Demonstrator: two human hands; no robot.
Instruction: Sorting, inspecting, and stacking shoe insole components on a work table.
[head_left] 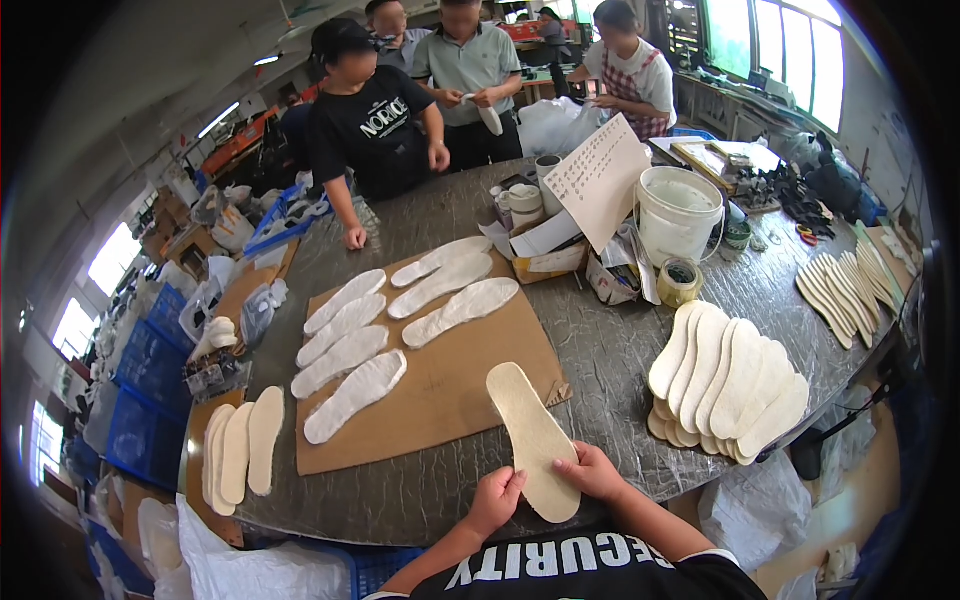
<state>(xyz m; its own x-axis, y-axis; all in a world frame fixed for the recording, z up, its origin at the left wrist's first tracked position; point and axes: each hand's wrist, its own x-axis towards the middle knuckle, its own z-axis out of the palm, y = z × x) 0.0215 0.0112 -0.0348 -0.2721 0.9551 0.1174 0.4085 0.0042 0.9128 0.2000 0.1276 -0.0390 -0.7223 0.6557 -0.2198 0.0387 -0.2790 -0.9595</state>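
Observation:
Between both hands I hold a cream shoe insole (533, 440) over the table's near edge, its narrow end pointing away from me. My left hand (494, 500) pinches its left edge, thumb on top. My right hand (592, 472) grips the opposite edge, with the thumb lying on the face. Ahead, several fluffy white insoles (345, 328) lie in rows on a brown cardboard sheet (450, 405). A fanned stack of cream insoles (735, 385) rests to my right, and a smaller overlapping row (250, 445) is at the left edge.
A white bucket (680, 215), a tape roll (680, 280) and a box with a propped written sheet (603, 180) stand at the back right. More insole pieces (845, 290) lie at far right. A person in black (370, 125) leans a hand on the far side; others stand behind.

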